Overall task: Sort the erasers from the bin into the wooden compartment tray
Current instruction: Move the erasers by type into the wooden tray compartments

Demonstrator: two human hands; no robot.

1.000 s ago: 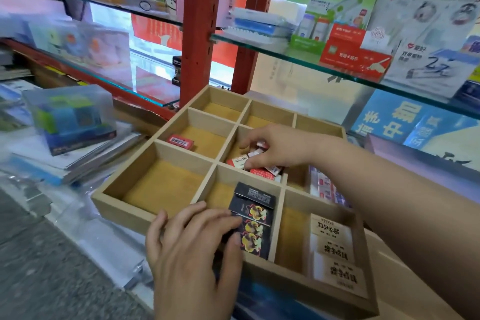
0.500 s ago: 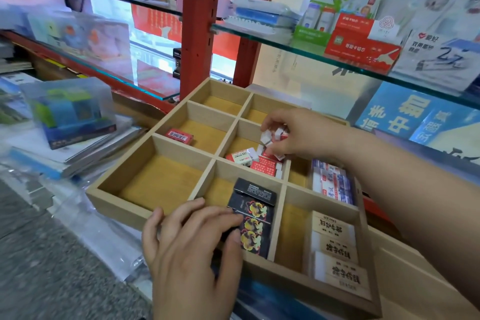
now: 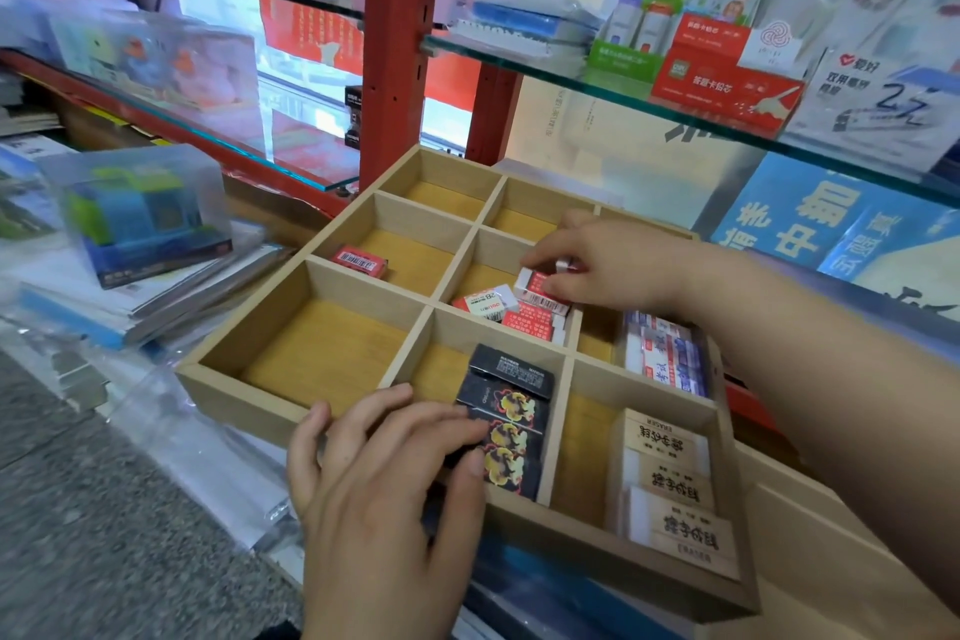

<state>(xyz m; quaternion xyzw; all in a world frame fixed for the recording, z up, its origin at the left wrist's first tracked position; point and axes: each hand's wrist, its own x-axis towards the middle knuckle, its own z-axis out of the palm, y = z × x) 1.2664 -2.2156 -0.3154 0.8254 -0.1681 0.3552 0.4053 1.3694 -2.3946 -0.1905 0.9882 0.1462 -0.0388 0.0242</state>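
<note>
Laid flat over the centre-frame compartment of the tray (image 3: pixel 249 379) a second ago, the right hand (image 3: pixel 613 265) is now pinched round one red eraser (image 3: pixel 535 288), probably being straightened there, while the left hand (image 3: pixel 384 473) is kept spread-fingered on the near rim.

glass shelf (image 3: pixel 613 86) | red boxes (image 3: pixel 724 83) | clear toy box (image 3: pixel 137 213)

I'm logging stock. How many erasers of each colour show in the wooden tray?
Red-and-white erasers: 4, one held by the right hand
Black erasers: 4
Tan erasers: 3
Blue-and-white erasers: at least 3, packed too tightly to count
Total: at least 14
</note>
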